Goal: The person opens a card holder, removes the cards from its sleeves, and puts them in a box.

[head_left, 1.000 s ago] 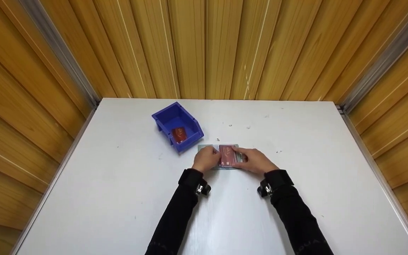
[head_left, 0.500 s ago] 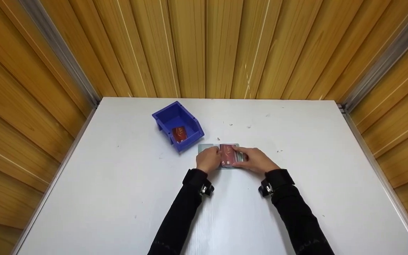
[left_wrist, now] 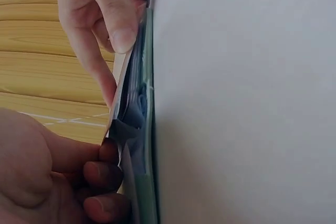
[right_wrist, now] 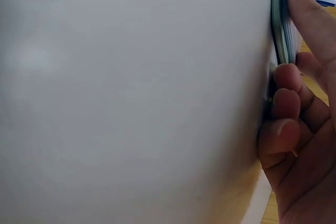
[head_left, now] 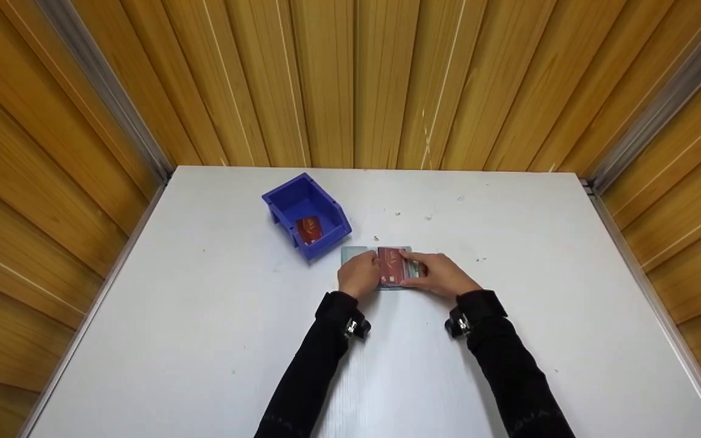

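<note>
A green card holder [head_left: 354, 251] with clear sleeves lies spread on the white table in the head view. Over its right half sits a red card [head_left: 390, 267]. My left hand [head_left: 358, 275] is at the card's left edge, fingers curled. In the left wrist view, that hand pinches the edge of a sleeve, which gapes a little above the green cover [left_wrist: 149, 103]. From the right, my right hand [head_left: 443, 275] holds the card holder's right half, thumb at the near edge and index finger at the far edge. Its other fingers [right_wrist: 286, 103] curl beside the sleeves.
A blue bin [head_left: 286, 198] stands behind and left of the card holder, with another red card [head_left: 309, 230] inside. The white table [head_left: 216, 316] is bounded by wood-patterned walls [head_left: 381, 85] at the back and sides.
My left hand has shifted slightly to the right, against the red card's left edge, uncovering more of the card holder's left half. My right hand has stayed in place.
</note>
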Available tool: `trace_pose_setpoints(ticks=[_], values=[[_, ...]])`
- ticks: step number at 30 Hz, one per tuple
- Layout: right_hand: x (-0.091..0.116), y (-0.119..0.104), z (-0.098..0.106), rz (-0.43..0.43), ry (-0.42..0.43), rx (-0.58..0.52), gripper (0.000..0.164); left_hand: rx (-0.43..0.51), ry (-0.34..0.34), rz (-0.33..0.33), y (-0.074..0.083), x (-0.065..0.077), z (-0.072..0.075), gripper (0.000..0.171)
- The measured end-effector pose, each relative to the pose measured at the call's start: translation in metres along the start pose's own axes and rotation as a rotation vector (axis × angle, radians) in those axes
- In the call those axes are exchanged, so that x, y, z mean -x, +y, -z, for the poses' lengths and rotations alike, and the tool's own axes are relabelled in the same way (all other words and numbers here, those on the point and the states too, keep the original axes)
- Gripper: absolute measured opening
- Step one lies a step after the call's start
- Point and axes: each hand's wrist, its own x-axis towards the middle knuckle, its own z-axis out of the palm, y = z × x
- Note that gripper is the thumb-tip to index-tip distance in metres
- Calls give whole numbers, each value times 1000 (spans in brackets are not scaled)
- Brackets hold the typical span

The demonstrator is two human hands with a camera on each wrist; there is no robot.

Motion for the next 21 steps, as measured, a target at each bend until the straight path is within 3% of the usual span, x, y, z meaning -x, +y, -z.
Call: trace_pose_setpoints(ticks=[15,21], values=[[-2,2,1,16,-7,-32,76,-7,59,17,1,2,-2,17],[-2,1,0,6,-12,-22,76,5,-8,33,1,2,0,19]])
